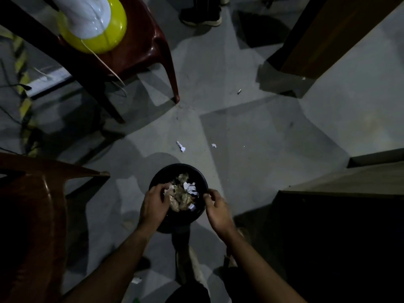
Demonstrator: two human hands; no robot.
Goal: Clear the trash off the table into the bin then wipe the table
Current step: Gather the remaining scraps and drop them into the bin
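Round black plastic bin [197, 174] on grey floor [262, 132], part-filled with crumpled paper trash [182, 194] | left hand [154, 205] over rim, fingers curled on trash | right hand [217, 209] at rim, fingers' grasp undeterminable | paper scraps [181, 146] beyond bin | no legible writing.

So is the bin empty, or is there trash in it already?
Not empty. The black bin stands upright on the floor with crumpled paper trash piled inside; both hands are over its opening.
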